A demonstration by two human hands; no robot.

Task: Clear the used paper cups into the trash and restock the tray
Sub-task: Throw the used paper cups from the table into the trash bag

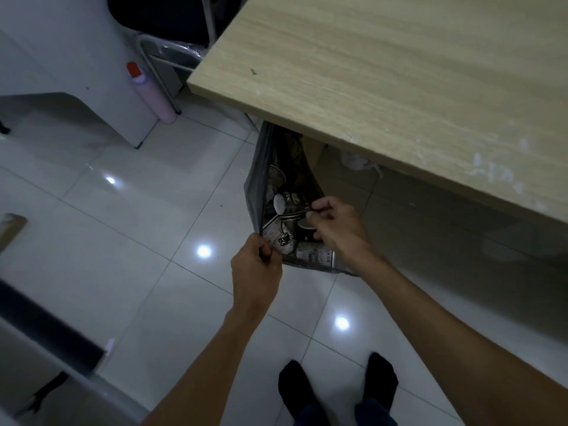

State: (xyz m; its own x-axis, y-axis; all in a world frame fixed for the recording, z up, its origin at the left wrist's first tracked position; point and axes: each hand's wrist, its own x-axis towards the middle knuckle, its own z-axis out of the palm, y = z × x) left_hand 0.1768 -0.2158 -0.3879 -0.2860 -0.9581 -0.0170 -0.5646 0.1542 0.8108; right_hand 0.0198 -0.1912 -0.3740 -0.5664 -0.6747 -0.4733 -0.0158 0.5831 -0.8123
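A grey plastic trash bag (256, 179) hangs open on the floor under the corner of the wooden table (399, 87). Several used paper cups (281, 202) with black-and-white print lie inside it. My left hand (255, 265) grips the near left edge of the bag's mouth. My right hand (335, 226) pinches the bag's right edge, over the cups. No tray is in view.
A chair with metal legs (159, 66) and a pink bottle with a red cap (153, 93) stand beyond the table corner. A white cabinet (61, 72) is at the upper left, a dark-edged shelf (46, 327) at the lower left. My feet in black socks (335, 388) stand on glossy white tiles.
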